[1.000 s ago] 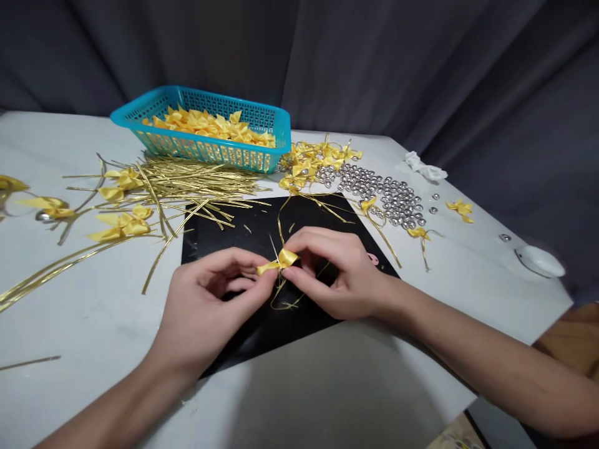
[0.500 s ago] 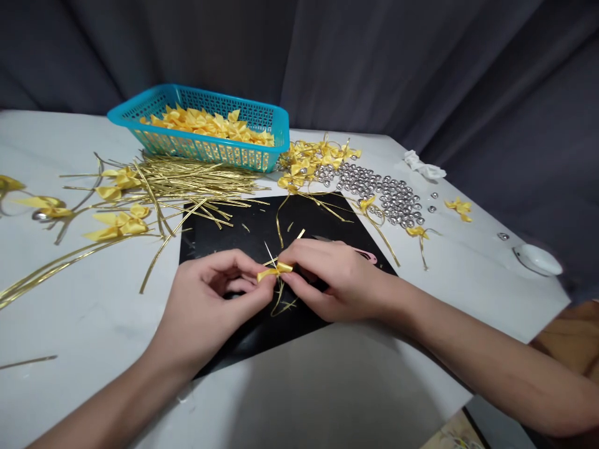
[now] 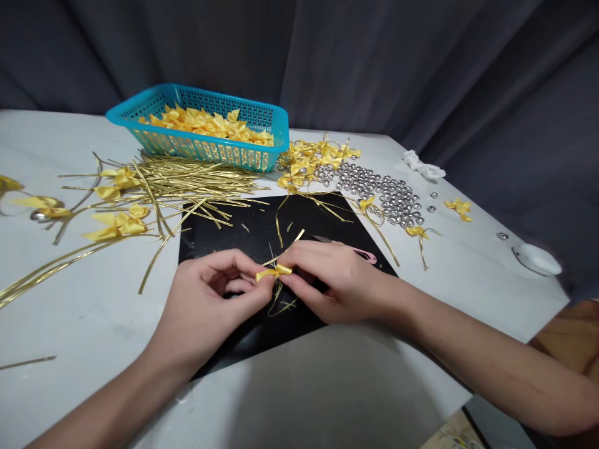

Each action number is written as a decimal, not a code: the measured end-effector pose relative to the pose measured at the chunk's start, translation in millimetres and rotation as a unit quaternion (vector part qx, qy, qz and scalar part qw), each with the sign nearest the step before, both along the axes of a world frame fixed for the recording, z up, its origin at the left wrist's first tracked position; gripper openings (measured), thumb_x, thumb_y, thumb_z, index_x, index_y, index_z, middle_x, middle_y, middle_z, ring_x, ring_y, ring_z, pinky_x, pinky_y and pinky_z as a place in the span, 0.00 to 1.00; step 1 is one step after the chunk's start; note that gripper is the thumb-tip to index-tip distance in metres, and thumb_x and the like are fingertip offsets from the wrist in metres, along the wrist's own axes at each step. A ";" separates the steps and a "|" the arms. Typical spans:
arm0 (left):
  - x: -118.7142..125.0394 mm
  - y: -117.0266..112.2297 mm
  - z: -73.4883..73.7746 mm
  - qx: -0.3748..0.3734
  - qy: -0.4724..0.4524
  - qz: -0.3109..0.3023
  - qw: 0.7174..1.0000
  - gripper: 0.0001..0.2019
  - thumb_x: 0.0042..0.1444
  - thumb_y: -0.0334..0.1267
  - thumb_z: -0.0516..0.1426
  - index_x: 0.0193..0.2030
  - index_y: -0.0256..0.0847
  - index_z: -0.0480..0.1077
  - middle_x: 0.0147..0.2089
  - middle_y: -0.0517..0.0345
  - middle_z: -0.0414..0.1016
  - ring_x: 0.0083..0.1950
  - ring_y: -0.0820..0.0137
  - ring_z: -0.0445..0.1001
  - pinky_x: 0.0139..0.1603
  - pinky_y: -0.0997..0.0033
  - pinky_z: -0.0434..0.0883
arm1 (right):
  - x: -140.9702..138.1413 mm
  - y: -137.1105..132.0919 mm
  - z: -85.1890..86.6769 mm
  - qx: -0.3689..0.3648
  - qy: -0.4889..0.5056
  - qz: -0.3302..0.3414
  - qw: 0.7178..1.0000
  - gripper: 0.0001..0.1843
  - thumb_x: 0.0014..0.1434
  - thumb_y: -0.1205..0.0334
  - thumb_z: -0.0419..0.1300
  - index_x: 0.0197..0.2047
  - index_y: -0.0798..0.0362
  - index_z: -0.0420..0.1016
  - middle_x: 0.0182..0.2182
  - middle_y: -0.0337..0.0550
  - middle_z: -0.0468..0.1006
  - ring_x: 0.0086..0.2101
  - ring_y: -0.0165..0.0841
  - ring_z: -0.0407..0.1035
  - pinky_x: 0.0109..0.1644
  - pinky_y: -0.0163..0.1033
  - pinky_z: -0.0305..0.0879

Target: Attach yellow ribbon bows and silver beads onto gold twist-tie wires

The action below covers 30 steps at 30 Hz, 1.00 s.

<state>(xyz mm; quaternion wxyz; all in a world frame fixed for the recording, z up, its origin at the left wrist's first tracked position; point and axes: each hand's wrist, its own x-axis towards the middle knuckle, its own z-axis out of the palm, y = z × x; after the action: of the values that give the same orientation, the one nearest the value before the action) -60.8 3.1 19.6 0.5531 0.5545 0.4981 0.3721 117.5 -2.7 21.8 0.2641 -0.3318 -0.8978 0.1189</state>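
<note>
My left hand (image 3: 213, 299) and my right hand (image 3: 327, 277) meet over a black mat (image 3: 243, 234) and both pinch one small yellow ribbon bow (image 3: 274, 272). Thin gold wire ends stick up and hang down from the bow's middle. My left fingers pinch the bow's left wing. Thumb and forefinger of my right hand close on its right side.
A blue basket (image 3: 140, 112) of yellow bows stands at the back. A heap of gold wire ties (image 3: 187, 184) and loose bows (image 3: 119, 224) lie to the left. Silver beads (image 3: 388, 196) and finished bows (image 3: 311, 159) lie to the right, with a white dish (image 3: 538, 259) and pink scissors (image 3: 362, 252).
My right hand has turned and slid a little down and left, and the bow now sits lower and flatter between the fingers. A gold wire end now points up to the right.
</note>
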 end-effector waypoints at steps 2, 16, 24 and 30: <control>0.2 0.3 0.6 -0.003 -0.003 0.002 1.000 0.04 0.36 0.31 0.63 0.18 0.38 0.71 0.18 0.65 0.74 0.18 0.81 0.70 0.19 0.88 0.66 | -0.3 -0.3 -0.4 -0.001 0.002 -0.003 1.000 0.06 0.61 0.70 0.49 0.37 0.58 0.67 0.30 0.42 0.73 0.31 0.26 0.66 0.34 0.29 0.61; -0.2 -0.8 1.5 -0.004 0.001 0.003 1.000 0.04 0.35 0.31 0.63 0.18 0.38 0.70 0.17 0.65 0.73 0.18 0.80 0.70 0.19 0.88 0.66 | -0.1 -0.8 -0.4 -0.002 0.014 0.008 1.000 0.07 0.62 0.69 0.48 0.37 0.57 0.66 0.29 0.43 0.72 0.31 0.27 0.65 0.35 0.30 0.62; 0.7 -0.4 -0.2 -0.003 -0.006 -0.002 1.000 0.04 0.36 0.31 0.62 0.19 0.38 0.70 0.17 0.65 0.74 0.19 0.80 0.71 0.19 0.88 0.66 | 0.1 -0.7 -1.4 -0.006 0.024 0.016 1.000 0.07 0.61 0.70 0.48 0.37 0.59 0.67 0.29 0.44 0.72 0.31 0.27 0.65 0.35 0.30 0.62; -0.2 -0.4 -0.5 0.001 -0.001 -0.007 1.000 0.04 0.36 0.30 0.62 0.19 0.38 0.70 0.18 0.65 0.74 0.19 0.80 0.71 0.20 0.88 0.66 | -0.4 -0.6 -1.4 -0.003 0.027 0.021 0.999 0.07 0.61 0.70 0.49 0.37 0.60 0.67 0.29 0.45 0.72 0.31 0.27 0.65 0.35 0.30 0.61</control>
<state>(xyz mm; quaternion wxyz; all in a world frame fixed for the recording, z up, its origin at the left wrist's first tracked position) -61.0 2.7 19.1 0.5556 0.5583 0.4935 0.3689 117.2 -3.3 20.4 0.2842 -0.3108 -0.8967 0.1362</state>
